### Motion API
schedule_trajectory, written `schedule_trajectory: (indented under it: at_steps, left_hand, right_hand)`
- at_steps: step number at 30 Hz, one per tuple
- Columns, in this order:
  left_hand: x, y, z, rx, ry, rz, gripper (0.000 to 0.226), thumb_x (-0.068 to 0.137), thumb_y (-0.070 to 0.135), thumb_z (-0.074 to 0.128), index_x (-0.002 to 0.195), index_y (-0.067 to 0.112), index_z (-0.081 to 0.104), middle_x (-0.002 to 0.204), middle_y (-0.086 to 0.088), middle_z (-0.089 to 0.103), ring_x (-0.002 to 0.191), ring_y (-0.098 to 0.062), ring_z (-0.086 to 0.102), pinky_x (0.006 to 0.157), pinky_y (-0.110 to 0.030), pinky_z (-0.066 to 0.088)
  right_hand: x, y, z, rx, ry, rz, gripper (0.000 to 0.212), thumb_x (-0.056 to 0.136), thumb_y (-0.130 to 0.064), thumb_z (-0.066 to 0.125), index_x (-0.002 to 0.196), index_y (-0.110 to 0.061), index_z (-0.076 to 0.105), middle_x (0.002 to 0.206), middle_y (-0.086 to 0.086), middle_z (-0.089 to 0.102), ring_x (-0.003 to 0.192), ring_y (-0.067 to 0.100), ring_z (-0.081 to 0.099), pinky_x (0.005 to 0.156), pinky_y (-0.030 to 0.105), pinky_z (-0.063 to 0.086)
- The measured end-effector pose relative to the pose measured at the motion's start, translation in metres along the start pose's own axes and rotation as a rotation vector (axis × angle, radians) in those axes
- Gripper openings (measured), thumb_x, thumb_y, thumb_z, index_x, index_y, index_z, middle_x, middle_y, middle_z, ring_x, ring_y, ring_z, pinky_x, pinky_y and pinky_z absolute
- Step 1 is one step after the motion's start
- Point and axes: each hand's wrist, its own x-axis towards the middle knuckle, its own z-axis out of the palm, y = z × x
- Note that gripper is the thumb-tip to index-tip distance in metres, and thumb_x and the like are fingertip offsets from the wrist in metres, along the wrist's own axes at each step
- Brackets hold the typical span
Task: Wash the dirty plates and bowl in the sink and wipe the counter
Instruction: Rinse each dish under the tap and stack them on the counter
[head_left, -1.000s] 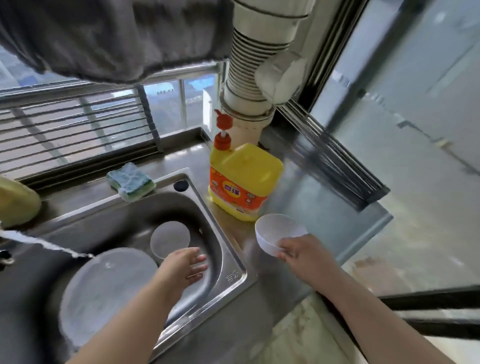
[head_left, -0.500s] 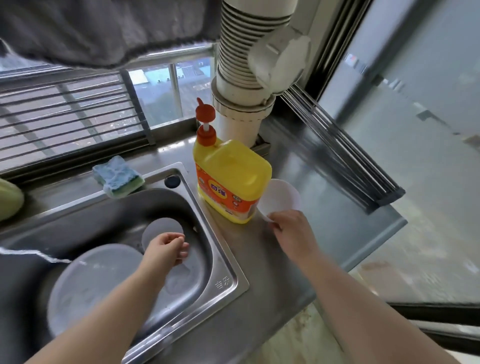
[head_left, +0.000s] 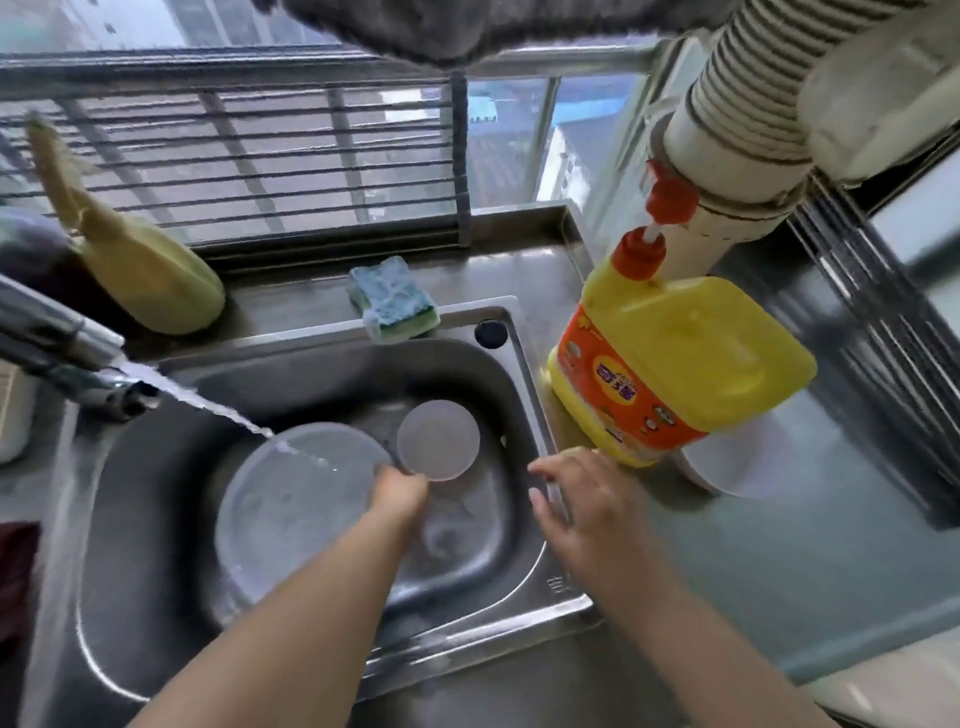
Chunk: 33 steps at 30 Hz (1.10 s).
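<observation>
The small plate (head_left: 438, 439), near the sink's (head_left: 561, 597) right wall, is pinched by the left hand (head_left: 399, 492); the right hand (head_left: 587, 499) is held open beside it.

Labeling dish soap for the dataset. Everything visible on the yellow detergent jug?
The yellow detergent jug looks like plastic: squat and boxy, with an orange label and a red pump dispenser on top. It stands upright on the steel counter, right of the sink, partly hiding the white bowl behind it. Neither hand touches it.
</observation>
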Motion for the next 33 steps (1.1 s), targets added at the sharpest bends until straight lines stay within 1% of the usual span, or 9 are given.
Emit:
schedule_trajectory:
  at_steps: [5, 8, 15, 18, 21, 24, 29, 31, 33]
  left_hand:
    - [-0.009, 0.014, 0.005, -0.134, -0.037, -0.078, 0.038, 0.077, 0.032, 0.056, 0.104, 0.007, 0.056, 0.094, -0.021, 0.067, 0.081, -0.035, 0.067, 0.079, -0.046, 0.058]
    - [-0.02, 0.026, 0.007, -0.184, -0.058, -0.061, 0.029, 0.08, 0.03, 0.057, 0.1, 0.008, 0.056, 0.093, -0.02, 0.069, 0.084, -0.035, 0.069, 0.08, -0.05, 0.057]
    - [-0.007, 0.018, 0.007, -0.21, 0.058, 0.009, 0.038, 0.056, 0.028, 0.049, 0.089, 0.015, 0.063, 0.093, -0.015, 0.07, 0.084, -0.036, 0.068, 0.075, -0.046, 0.058]
    - [-0.065, 0.034, -0.03, -0.302, 0.075, 0.061, 0.016, 0.066, 0.025, 0.058, 0.082, 0.021, 0.059, 0.089, -0.007, 0.067, 0.084, -0.033, 0.065, 0.071, -0.047, 0.059]
    - [-0.103, 0.037, -0.073, -0.367, 0.077, 0.094, 0.018, 0.082, 0.009, 0.056, 0.098, 0.016, 0.059, 0.095, -0.009, 0.064, 0.085, -0.032, 0.064, 0.065, -0.041, 0.061]
    - [-0.126, 0.034, -0.12, -0.353, 0.041, 0.116, 0.021, 0.084, 0.006, 0.055, 0.105, 0.008, 0.058, 0.093, -0.015, 0.065, 0.077, -0.032, 0.068, 0.064, -0.04, 0.06]
    - [-0.14, 0.034, -0.189, -0.237, -0.023, 0.152, 0.031, 0.082, 0.003, 0.049, 0.109, 0.012, 0.06, 0.085, -0.012, 0.066, 0.066, -0.026, 0.066, 0.061, -0.032, 0.056]
    - [-0.14, 0.032, -0.195, -0.332, -0.016, 0.155, 0.038, 0.085, 0.001, 0.047, 0.118, 0.015, 0.058, 0.095, -0.01, 0.064, 0.08, -0.025, 0.064, 0.07, -0.035, 0.055]
    - [-0.145, 0.032, -0.187, -0.476, -0.071, 0.13, 0.051, 0.084, -0.002, 0.042, 0.126, 0.026, 0.051, 0.115, -0.007, 0.06, 0.103, -0.028, 0.061, 0.077, -0.04, 0.058]
  right_hand:
    - [0.045, -0.012, 0.053, 0.118, -0.365, 0.155, 0.029, 0.088, -0.026, 0.062, 0.116, -0.017, 0.061, 0.111, -0.001, 0.06, 0.102, 0.015, 0.057, 0.089, 0.031, 0.047]
    - [0.056, -0.009, 0.075, 0.158, -0.393, 0.261, 0.03, 0.089, -0.029, 0.062, 0.117, -0.02, 0.06, 0.109, -0.002, 0.061, 0.096, 0.012, 0.058, 0.091, 0.031, 0.048]
    - [0.05, -0.007, 0.076, 0.185, -0.39, 0.311, 0.027, 0.092, -0.029, 0.059, 0.117, -0.021, 0.061, 0.106, -0.005, 0.063, 0.094, 0.007, 0.058, 0.083, 0.016, 0.046]
    - [0.048, -0.013, 0.071, 0.135, -0.395, 0.205, 0.028, 0.093, -0.021, 0.056, 0.121, -0.02, 0.059, 0.114, -0.006, 0.06, 0.103, 0.008, 0.056, 0.089, 0.015, 0.042]
    - [0.048, -0.031, 0.082, -0.051, -0.484, -0.086, 0.037, 0.08, -0.008, 0.067, 0.117, -0.012, 0.064, 0.116, 0.002, 0.061, 0.109, 0.021, 0.057, 0.096, 0.029, 0.044]
    - [0.048, -0.054, 0.105, -0.095, -0.558, -0.321, 0.039, 0.053, -0.008, 0.077, 0.091, -0.016, 0.072, 0.089, -0.002, 0.067, 0.082, 0.023, 0.065, 0.082, 0.029, 0.05]
    - [0.066, -0.083, 0.12, -0.162, -0.483, -0.578, 0.014, 0.057, -0.018, 0.075, 0.063, -0.022, 0.062, 0.067, -0.005, 0.062, 0.068, 0.018, 0.061, 0.085, 0.028, 0.04]
    - [0.072, -0.103, 0.125, -0.17, -0.496, -0.555, 0.019, 0.054, -0.021, 0.08, 0.056, -0.024, 0.061, 0.058, -0.006, 0.06, 0.061, 0.016, 0.061, 0.084, 0.027, 0.047]
    - [0.07, -0.127, 0.137, -0.202, -0.573, -0.466, 0.034, 0.035, -0.023, 0.089, 0.046, -0.024, 0.057, 0.044, -0.009, 0.053, 0.045, 0.013, 0.054, 0.061, 0.017, 0.047]
